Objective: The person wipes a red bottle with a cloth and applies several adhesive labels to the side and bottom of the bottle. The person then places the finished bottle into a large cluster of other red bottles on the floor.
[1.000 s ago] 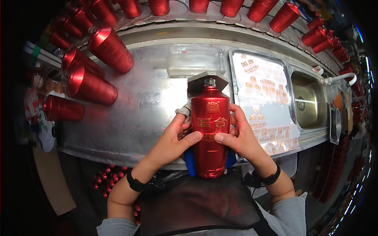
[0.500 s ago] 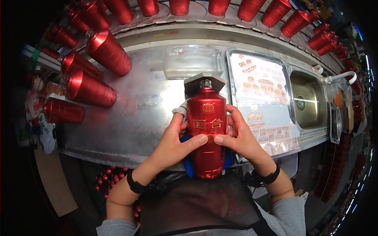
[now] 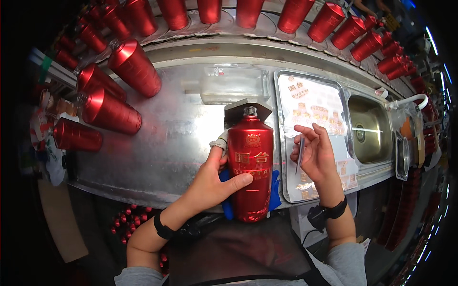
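While left hand (image 3: 210,178) clasps red bottle (image 3: 251,200), thumb (image 3: 240,180) across front, right hand (image 3: 318,156) raised, grip holding thin flat piece (image 3: 299,155)

Bottle (image 3: 250,202): glossy metallic red, gold emblem (image 3: 253,140) and lettering (image 3: 251,158) on its front. Thin flat piece (image 3: 300,155): greyish. Padding (image 3: 275,193) beneath the bottle: blue. Sheets (image 3: 318,102): white, patterned with orange-gold print. Tray (image 3: 279,119): silver. Worktop (image 3: 152,143): silver-grey, one white glare patch. Faucet (image 3: 410,101): white. Conveyor bottles (image 3: 294,16): metallic red. Wristbands (image 3: 163,227): black. Sleeves (image 3: 339,261): grey. Apron (image 3: 224,250): dark, reddish sheen.

Passage at centre left over the metal counter (image 3: 160,150); obstructions: red bottles (image 3: 135,69), upper left; held bottle (image 3: 251,163), centre.
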Action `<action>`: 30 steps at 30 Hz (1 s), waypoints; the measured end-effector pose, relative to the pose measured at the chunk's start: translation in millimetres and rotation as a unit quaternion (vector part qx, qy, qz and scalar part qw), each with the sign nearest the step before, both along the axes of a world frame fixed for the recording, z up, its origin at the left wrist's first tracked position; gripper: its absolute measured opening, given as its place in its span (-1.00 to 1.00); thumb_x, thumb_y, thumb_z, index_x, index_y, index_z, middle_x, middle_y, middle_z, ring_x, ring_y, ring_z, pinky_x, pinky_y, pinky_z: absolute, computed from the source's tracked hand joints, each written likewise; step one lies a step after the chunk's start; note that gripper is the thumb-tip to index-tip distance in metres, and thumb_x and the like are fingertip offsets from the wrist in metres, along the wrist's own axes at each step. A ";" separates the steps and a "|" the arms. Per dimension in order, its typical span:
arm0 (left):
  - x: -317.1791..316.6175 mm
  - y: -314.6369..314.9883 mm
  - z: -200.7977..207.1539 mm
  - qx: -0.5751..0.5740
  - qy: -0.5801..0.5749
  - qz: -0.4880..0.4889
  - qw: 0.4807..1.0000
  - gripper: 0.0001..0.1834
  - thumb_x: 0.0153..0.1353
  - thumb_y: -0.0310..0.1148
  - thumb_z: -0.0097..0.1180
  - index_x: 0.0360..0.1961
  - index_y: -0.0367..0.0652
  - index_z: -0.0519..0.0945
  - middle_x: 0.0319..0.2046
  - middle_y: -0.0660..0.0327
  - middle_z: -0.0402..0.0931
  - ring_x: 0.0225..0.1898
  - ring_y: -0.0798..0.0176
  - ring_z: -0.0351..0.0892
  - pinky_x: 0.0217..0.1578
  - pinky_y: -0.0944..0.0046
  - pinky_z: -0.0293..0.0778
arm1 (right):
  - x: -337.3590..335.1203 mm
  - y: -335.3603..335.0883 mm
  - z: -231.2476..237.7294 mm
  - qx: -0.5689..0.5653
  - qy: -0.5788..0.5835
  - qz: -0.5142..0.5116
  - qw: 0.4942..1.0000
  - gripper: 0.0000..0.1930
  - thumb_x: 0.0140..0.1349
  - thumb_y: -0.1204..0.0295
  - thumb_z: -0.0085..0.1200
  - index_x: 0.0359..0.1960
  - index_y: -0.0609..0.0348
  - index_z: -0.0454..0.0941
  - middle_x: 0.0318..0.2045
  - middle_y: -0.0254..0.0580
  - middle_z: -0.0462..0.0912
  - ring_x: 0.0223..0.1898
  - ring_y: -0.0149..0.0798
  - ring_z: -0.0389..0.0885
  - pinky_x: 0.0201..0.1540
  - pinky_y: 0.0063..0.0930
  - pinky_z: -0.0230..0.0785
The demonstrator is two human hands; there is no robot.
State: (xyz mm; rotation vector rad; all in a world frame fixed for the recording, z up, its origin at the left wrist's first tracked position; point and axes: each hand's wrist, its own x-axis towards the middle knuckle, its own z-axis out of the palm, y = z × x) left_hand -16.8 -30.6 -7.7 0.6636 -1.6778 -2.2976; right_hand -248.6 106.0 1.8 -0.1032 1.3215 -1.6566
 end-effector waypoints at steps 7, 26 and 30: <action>1.4 -1.5 -1.0 -0.021 0.009 0.004 1.000 -0.01 0.16 -0.18 0.35 0.42 -0.28 -0.03 0.27 0.00 0.28 0.33 0.11 0.27 0.32 0.10 0.17 | 47.3 -19.8 52.2 -0.033 0.275 0.101 0.956 -0.48 0.09 0.68 0.21 0.12 0.25 0.37 -0.13 -0.23 0.53 -0.16 -0.43 0.56 -0.10 -0.56 0.48; -0.6 -2.1 -1.4 -0.028 0.042 0.005 0.999 -0.04 0.17 -0.29 0.33 0.42 -0.26 -0.04 0.26 0.03 0.27 0.31 0.15 0.28 0.30 0.15 0.21 | 48.2 -48.7 62.3 -0.036 0.649 0.145 0.746 -0.72 0.08 0.57 0.24 -0.13 0.24 0.59 -0.29 -0.07 0.64 -0.29 -0.12 0.66 -0.23 -0.40 0.50; -1.8 -2.9 4.4 -0.003 0.021 -0.009 1.000 -0.04 0.17 -0.30 0.33 0.43 -0.26 -0.04 0.26 0.05 0.27 0.31 0.16 0.28 0.30 0.15 0.21 | 46.0 -47.9 66.1 -0.092 0.712 0.135 0.683 -0.71 0.03 0.63 0.23 -0.16 0.22 0.58 -0.31 -0.10 0.62 -0.31 -0.04 0.61 -0.28 -0.32 0.47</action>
